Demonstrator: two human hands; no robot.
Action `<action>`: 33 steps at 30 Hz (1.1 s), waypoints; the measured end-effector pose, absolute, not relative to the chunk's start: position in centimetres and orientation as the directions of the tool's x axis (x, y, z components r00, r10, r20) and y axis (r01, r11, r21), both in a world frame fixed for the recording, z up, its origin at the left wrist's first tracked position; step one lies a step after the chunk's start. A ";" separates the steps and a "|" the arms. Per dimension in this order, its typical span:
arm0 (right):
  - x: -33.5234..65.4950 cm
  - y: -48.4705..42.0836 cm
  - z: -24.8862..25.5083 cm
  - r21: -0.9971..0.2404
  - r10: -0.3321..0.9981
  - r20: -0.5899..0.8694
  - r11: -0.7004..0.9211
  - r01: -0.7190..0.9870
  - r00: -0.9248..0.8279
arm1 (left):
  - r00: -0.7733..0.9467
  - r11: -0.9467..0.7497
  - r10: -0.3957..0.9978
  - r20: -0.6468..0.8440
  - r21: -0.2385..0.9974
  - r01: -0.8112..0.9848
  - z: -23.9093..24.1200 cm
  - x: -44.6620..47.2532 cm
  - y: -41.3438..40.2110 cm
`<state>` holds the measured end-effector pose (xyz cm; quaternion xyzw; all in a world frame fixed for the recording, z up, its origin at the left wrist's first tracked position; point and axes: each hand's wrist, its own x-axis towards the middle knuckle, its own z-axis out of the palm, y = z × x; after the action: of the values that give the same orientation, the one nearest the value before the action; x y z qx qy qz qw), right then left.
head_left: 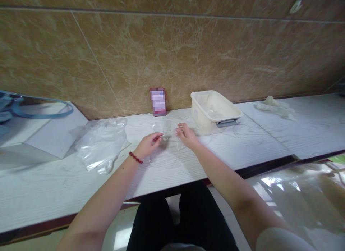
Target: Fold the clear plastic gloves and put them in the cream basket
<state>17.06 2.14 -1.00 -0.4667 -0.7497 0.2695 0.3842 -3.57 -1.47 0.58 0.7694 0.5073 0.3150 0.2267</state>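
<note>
My left hand (148,145), with a red bead bracelet on the wrist, and my right hand (185,135) are both pinched on a thin clear plastic bag (167,134) that lies on the white table (242,143) between them. The bag is see-through and hard to make out; its upper end (167,126) stands up a little between my fingertips. A pile of clear plastic bags (101,145) lies just left of my left hand.
A cream plastic tub (214,110) stands right of my hands against the brown marble wall. A small pink-and-white box (158,101) leans at the wall. Crumpled clear plastic (275,106) lies far right. White board and a blue bag (10,105) sit at left.
</note>
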 end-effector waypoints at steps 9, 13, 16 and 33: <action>17.0 2.3 -1.8 -0.725 0.874 0.412 0.486 0.488 -0.258 | 0.083 0.217 0.967 -0.242 0.948 0.231 2.7 1.2 0.6; 17.1 2.2 -1.8 -0.688 0.842 0.429 0.539 0.486 -0.326 | 0.079 0.303 0.950 -0.303 0.953 0.017 2.7 3.5 1.0; 17.1 2.1 -1.6 -0.643 0.827 0.430 0.562 0.521 -0.362 | 0.080 0.200 0.977 -0.200 0.980 0.002 1.0 3.7 1.4; 17.0 3.0 -1.5 -0.432 0.881 0.353 0.451 0.781 -0.314 | -0.092 0.134 0.990 -0.110 0.938 0.319 -0.9 1.8 1.4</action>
<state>17.02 2.97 -1.49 -0.5159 -0.8054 0.0908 0.2773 1.81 1.42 -0.88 0.5248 0.6233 0.3969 0.4226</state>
